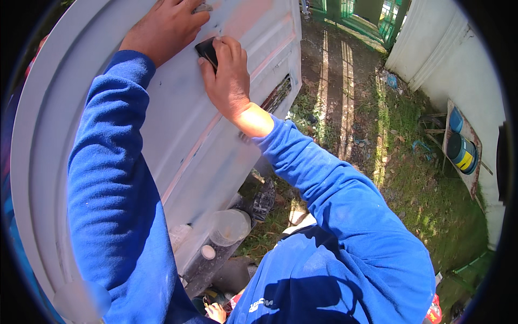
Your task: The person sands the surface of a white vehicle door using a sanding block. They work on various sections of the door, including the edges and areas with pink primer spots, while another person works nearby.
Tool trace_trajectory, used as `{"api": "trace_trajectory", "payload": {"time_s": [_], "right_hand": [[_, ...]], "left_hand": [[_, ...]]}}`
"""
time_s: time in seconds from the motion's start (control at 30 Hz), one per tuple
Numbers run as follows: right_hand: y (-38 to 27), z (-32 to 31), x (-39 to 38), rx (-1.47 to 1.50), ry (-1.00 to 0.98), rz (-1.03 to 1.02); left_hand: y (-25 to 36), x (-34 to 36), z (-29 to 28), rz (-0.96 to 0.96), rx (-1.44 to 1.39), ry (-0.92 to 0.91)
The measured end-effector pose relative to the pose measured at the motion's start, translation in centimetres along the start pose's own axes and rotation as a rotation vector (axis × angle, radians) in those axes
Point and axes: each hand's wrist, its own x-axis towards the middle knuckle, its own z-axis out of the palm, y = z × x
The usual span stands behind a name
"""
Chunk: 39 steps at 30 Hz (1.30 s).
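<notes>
A large pale grey panel [156,124] with pinkish patches and raised ridges stands slanting in front of me. My right hand [231,78] grips a black block [206,52], which lies against the panel's surface. Its thumb is on the near side of the block and its fingers are bent over the other. Further up and to the left, my left hand [170,26] is curled against the panel at the picture's upper edge. A small greyish thing [203,8] shows by its fingertips, too little of it to name.
Below the panel stand a translucent tub [231,227] and a small white round container [208,252]. Another person's hand [216,312] appears at the lower edge. At right, a dark bucket with a yellow band [462,153] stands on a worn board [470,181] near a white wall [458,65].
</notes>
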Motion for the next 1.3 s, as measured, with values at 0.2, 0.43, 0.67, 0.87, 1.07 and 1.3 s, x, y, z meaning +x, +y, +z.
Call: {"api": "trace_trajectory", "payload": {"time_s": [0.2,0.43,0.67,0.87,1.07,1.3], "right_hand": [[3.8,-2.7,5.8,0.097,0.033,0.190],[13.6,-18.1,-4.9,0.226,-0.490,0.429],[24.1,-32.1,-6.3,-0.050,-0.788,0.344],[27.1,-37.4,-6.3,-0.079,-0.959,0.038],[26.6,-36.6,-5.4,0.178,-1.226,0.232],[29.0,-31.1,-4.2,0.757,-1.135,1.134]], "left_hand": [[0.8,1.6,-0.2,-0.118,-0.100,0.122],[20.7,4.3,4.2,-1.095,-0.791,0.251],[49.8,17.7,6.7,-1.788,-2.016,0.111],[53.0,23.4,7.7,-1.838,-2.222,0.228],[51.2,23.7,9.3,-2.225,-1.976,0.248],[46.3,22.1,10.3,-2.316,-2.030,1.072]]}}
